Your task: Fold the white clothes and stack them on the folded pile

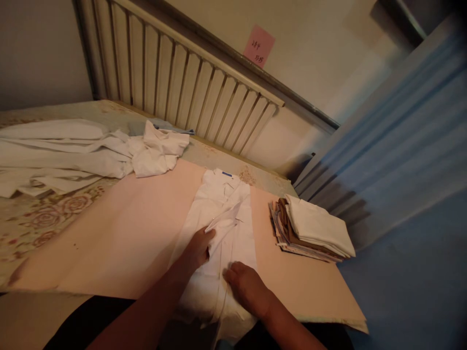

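A white shirt (242, 243) lies front up in front of me, its collar and small blue label at the far end. Its lower end hangs over the near edge of the pink sheet. My left hand (202, 247) is closed on a raised fold of the shirt front, lifting it off the rest. Lower and to the right, my right hand (246, 287) has its fingers curled together at the shirt's front opening, pinching the fabric near its edge. The fingertips of the right hand are partly hidden.
The pink sheet (146, 218) covers a flowered tablecloth (54, 214). Crumpled white garments (73, 150) lie at the left. A stack of folded clothes (317, 226) sits at the right, near a blue curtain (408, 194). A radiator (182, 78) runs along the back wall.
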The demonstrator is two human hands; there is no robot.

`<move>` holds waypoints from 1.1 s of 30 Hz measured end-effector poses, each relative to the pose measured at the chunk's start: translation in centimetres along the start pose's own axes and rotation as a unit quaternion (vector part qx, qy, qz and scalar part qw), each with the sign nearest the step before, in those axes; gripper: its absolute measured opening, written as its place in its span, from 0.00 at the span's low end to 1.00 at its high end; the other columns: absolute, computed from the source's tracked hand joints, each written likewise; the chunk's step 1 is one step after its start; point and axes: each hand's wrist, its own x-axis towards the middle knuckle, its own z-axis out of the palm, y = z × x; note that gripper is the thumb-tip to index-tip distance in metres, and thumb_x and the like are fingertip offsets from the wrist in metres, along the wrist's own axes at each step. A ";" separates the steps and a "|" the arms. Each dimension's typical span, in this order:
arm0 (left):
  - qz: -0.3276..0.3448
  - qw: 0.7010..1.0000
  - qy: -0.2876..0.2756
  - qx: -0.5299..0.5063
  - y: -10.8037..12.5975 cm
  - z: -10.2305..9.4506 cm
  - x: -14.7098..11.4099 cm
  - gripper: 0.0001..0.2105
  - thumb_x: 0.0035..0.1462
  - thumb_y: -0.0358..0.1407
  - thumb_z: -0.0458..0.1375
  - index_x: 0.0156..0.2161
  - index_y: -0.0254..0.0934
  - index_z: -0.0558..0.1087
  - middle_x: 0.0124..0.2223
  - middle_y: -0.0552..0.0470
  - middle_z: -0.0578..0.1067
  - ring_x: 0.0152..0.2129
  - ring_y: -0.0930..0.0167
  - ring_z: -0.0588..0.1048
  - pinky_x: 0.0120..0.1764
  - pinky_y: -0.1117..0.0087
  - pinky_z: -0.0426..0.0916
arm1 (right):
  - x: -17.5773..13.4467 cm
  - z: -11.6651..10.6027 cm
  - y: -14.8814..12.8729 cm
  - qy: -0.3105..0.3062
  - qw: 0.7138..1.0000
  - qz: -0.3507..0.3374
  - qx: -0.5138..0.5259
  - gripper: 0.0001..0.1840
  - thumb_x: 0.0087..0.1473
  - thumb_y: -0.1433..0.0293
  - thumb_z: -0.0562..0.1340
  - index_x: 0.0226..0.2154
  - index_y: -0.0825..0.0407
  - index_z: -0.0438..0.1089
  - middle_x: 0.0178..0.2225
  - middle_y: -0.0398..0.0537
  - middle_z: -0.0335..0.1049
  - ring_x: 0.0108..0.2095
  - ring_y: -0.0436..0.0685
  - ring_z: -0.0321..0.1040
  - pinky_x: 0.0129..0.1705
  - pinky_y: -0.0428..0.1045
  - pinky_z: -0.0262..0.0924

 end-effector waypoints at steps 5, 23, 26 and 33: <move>0.005 1.000 -0.005 -0.006 -0.2 -0.2 0.1 0.23 0.41 0.36 0.64 0.46 0.35 0.70 0.27 0.53 0.77 0.27 0.67 0.76 0.27 0.71 0.68 | -0.3 -0.2 0.0 0.002 1.000 0.003 0.023 0.07 0.56 0.76 0.54 0.35 0.51 0.66 0.32 0.46 0.65 0.32 0.53 0.58 0.34 0.47 0.52; 0.011 1.000 -0.026 -0.008 0.3 0.4 -0.4 0.23 0.39 0.38 0.66 0.44 0.34 0.70 0.26 0.53 0.76 0.26 0.67 0.76 0.26 0.73 0.67 | -0.6 1.8 0.5 0.126 0.985 0.027 0.110 0.09 0.58 0.74 0.52 0.35 0.51 0.67 0.34 0.49 0.66 0.37 0.56 0.60 0.39 0.51 0.59; 0.004 0.999 -0.031 -0.015 0.4 0.6 -0.6 0.23 0.39 0.38 0.66 0.43 0.34 0.70 0.26 0.53 0.76 0.27 0.66 0.77 0.27 0.72 0.68 | 0.3 2.0 2.1 0.188 0.973 0.053 0.125 0.13 0.59 0.75 0.50 0.44 0.52 0.66 0.44 0.54 0.68 0.46 0.58 0.62 0.49 0.55 0.61; 0.002 0.999 -0.027 -0.024 0.4 0.6 -0.6 0.24 0.41 0.38 0.66 0.46 0.34 0.69 0.27 0.51 0.77 0.29 0.65 0.77 0.28 0.71 0.68 | 3.6 4.4 5.5 0.164 0.973 0.144 0.078 0.27 0.59 0.69 0.56 0.59 0.62 0.57 0.62 0.67 0.52 0.64 0.68 0.45 0.62 0.66 0.47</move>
